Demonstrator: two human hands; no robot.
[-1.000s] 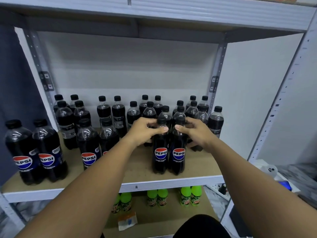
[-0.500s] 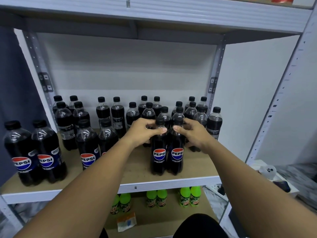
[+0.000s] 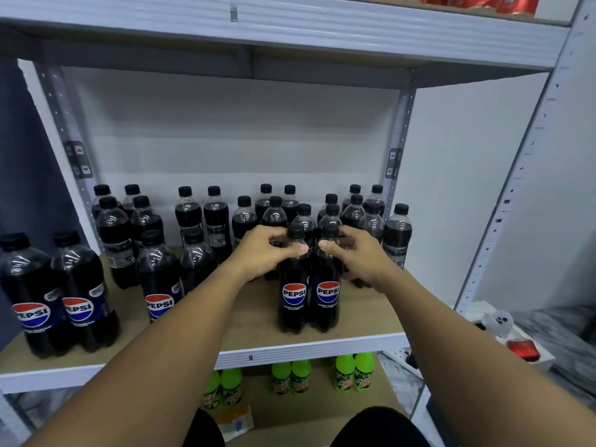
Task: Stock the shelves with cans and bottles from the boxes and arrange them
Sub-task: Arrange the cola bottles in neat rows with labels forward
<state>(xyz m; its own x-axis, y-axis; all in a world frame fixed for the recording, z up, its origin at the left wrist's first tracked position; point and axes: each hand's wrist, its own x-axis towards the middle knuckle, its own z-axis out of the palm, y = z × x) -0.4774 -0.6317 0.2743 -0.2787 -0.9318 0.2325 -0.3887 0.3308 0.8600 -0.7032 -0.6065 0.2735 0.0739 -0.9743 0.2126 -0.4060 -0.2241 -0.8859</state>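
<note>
Both hands grasp the necks of two cola bottles standing side by side, touching, near the front edge of the middle shelf (image 3: 309, 351): left hand (image 3: 263, 253) curled round the left bottle (image 3: 294, 295), right hand (image 3: 358, 253) round the right bottle (image 3: 327, 293). Green soda bottles (image 3: 290, 379) stand on the shelf below. Behind the hands, more cola bottles (image 3: 216, 217) stand in rows toward the back wall.

Red cans (image 3: 464, 0) cut off at top; rear bottles (image 3: 277, 196) half-hidden.
</note>
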